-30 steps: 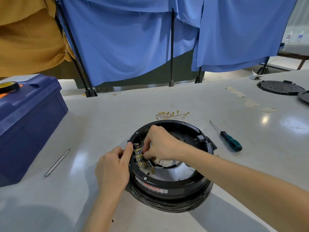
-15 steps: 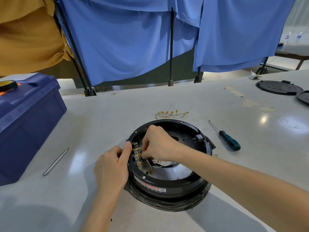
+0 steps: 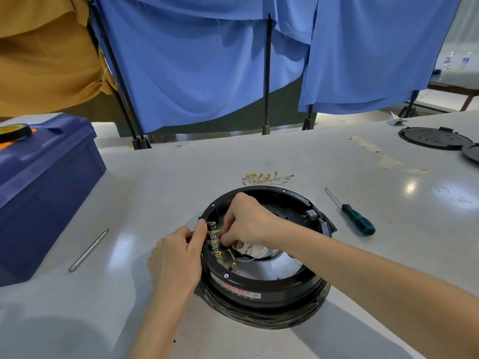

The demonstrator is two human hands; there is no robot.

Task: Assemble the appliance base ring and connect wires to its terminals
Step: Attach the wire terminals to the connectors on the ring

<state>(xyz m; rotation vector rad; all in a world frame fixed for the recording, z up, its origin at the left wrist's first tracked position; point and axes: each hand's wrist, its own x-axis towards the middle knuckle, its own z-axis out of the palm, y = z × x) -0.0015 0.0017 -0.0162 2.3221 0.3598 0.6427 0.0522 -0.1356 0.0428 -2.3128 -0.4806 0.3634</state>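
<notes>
Two hands of mine work at the black base ring (image 3: 264,286), which sits flat on the grey table (image 3: 181,182) just in front of me. At the ring's nine o'clock wall runs a row of brass terminals (image 3: 214,242). My left hand (image 3: 176,257) presses against the outside of that wall, thumb laid along the rim beside the terminals, the other fingers curled shut against the plastic. My right hand (image 3: 248,224) reaches down inside the ring, fingertips pinched closed close against the terminal row; I think they nip a small connector on a white wire (image 3: 252,257), but the fingers hide the contact, so I cannot tell exactly what they hold. The wire loops out under my palm toward the ring's centre, and a loose brass lug (image 3: 234,266) lies on the inner ledge at about seven o'clock.

Beyond the ring at twelve o'clock lies a small bundle of spare wires with brass lugs (image 3: 267,177). A green-handled screwdriver (image 3: 356,220) lies at the ring's two to three o'clock, well apart from it. A thin metal rod (image 3: 88,251) lies at nine o'clock, near a blue toolbox (image 3: 44,182). Round black plates (image 3: 432,138) rest far off at one to two o'clock.
</notes>
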